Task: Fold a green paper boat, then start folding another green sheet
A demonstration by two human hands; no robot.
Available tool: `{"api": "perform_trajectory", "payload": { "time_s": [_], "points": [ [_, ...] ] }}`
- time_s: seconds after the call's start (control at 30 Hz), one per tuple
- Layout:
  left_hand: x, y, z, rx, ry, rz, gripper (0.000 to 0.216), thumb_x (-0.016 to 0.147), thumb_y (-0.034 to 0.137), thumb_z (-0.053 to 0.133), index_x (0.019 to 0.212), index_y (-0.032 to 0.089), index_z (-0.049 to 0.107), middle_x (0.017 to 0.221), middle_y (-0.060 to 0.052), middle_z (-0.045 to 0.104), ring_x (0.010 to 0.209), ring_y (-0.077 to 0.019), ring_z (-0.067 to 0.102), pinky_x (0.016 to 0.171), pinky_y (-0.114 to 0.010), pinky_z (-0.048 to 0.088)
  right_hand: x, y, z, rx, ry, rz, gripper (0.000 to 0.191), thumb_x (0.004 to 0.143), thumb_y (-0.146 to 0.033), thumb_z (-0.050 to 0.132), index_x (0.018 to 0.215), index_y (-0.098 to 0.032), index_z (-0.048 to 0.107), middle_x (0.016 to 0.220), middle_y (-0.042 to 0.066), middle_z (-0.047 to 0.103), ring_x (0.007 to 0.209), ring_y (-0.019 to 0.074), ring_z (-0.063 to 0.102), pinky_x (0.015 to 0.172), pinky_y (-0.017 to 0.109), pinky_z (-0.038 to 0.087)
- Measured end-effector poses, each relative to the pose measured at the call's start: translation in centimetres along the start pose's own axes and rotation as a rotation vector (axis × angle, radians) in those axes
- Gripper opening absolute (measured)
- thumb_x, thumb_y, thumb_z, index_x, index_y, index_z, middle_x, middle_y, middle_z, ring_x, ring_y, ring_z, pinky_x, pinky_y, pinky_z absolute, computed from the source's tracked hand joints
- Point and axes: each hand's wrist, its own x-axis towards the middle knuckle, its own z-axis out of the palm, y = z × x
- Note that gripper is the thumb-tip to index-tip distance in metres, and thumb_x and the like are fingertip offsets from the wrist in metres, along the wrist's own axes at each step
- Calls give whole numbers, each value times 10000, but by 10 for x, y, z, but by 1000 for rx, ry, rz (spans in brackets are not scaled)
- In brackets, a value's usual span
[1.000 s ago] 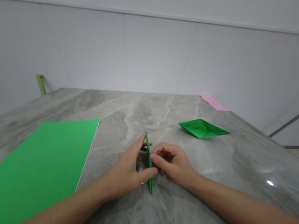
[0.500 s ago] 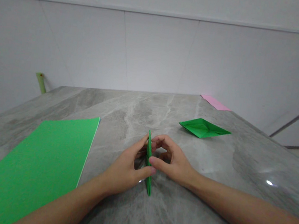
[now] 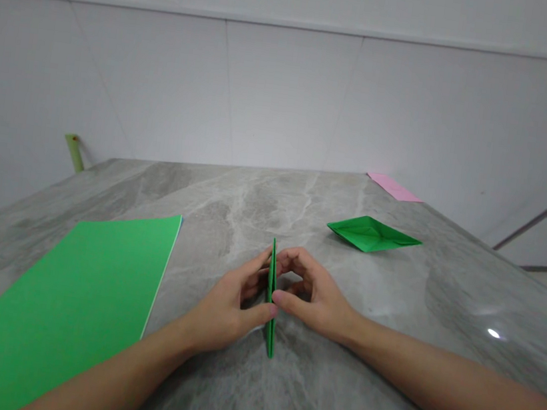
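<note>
A narrow folded green paper point(image 3: 270, 339) stands on edge between my hands, one pointed end toward me and the other away. My left hand point(image 3: 230, 303) grips it from the left, thumb against its near part and fingers along the far side. From the right, my right hand point(image 3: 319, 298) holds it too, with the thumb at its upper edge and the fingers curled beyond. Some fingertips are hidden behind the paper. A finished-looking green paper boat point(image 3: 373, 237) sits farther back to the right, its hollow showing.
A stack of green paper sheets point(image 3: 84, 301) lies at the left, partly under my left forearm. At the back right edge of the grey marbled table point(image 3: 233, 206) lies a pink paper point(image 3: 394, 186). A white wall point(image 3: 287, 99) rises behind.
My left thumb has shifted slightly left on the folded paper, whose near tip has swung a little to the left. The right hand keeps nearly the same place.
</note>
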Motion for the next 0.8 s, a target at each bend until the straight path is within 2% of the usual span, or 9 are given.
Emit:
{"api": "perform_trajectory", "payload": {
  "time_s": [0.37, 0.53, 0.8],
  "points": [
    [0, 2, 0, -1, -3, -6, 701, 842, 91, 638, 1461, 297, 381, 1490, -71, 456, 1368, -271, 427, 1126, -431, 369, 0, -2, 1, -32, 9, 9, 344, 798, -227, 686, 1095, -225, 511, 992, 41, 571, 918, 182, 584, 620, 246, 504],
    [1, 4, 0, -7, 3, -16, 711, 832, 98, 631, 1473, 265, 371, 1466, -91, 481, 1356, -283, 442, 1123, -448, 366, 0, -4, 0, -18, 5, 5, 335, 804, -244, 681, 1090, -225, 507, 986, 40, 568, 914, 183, 584, 623, 251, 506],
    [3, 8, 1, -31, 35, 6, 631, 817, 120, 631, 1407, 276, 470, 1405, -71, 552, 1334, -283, 472, 1095, -425, 394, 0, -4, -1, -51, 24, 17, 269, 821, -216, 636, 1066, -224, 525, 981, 43, 579, 898, 185, 579, 603, 243, 488]
  ]
}}
